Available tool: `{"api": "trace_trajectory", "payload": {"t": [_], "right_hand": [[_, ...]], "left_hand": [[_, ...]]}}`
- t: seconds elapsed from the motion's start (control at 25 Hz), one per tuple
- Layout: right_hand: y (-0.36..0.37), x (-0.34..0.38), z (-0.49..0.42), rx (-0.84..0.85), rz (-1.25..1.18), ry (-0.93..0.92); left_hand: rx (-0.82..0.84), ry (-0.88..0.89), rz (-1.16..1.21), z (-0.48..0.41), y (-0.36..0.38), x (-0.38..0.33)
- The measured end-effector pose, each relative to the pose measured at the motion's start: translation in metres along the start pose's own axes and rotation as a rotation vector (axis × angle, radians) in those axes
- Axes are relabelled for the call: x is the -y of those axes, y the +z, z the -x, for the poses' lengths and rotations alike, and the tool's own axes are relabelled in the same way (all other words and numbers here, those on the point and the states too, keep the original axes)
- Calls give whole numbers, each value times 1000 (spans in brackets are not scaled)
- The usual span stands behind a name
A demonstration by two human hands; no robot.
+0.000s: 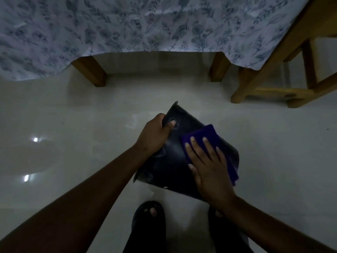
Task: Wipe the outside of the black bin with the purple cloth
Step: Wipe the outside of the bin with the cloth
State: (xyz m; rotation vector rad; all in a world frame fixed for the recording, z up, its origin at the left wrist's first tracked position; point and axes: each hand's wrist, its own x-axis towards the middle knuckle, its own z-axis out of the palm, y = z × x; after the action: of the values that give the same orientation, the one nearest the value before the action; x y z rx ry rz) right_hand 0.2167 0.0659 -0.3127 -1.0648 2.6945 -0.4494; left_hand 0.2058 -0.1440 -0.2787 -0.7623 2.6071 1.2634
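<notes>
Your left hand grips the glossy black bin; your right hand presses the folded purple cloth flat, fingers spread.

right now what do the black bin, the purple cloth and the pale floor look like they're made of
Black bin: probably smooth plastic, faint sheen on its side. Purple cloth: soft matte fabric, folded flat under the right hand. Pale floor: glossy, likely polished tile, mirroring lights.
</notes>
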Motion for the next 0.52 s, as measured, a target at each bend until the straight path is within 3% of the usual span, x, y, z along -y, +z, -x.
{"api": "trace_trajectory", "payload": {"t": [0.08, 0.24, 0.36, 0.44, 0.52], "right_hand": [[-6, -4, -26, 12, -17, -48], [-17, -27, -64, 33, -196, 151], [-2, -2, 3, 10, 4, -3], [1, -4, -3, 7, 22, -102], [-11, -12, -48, 20, -98, 37]], "left_hand": [[15, -11, -15, -3, 0, -5], [32, -33, -45, -13, -2, -10], [35, -23, -52, -13, 0, -2], [31, -7, -52, -15, 2, -2], [30, -7, -52, -19, 0, -7]]}}
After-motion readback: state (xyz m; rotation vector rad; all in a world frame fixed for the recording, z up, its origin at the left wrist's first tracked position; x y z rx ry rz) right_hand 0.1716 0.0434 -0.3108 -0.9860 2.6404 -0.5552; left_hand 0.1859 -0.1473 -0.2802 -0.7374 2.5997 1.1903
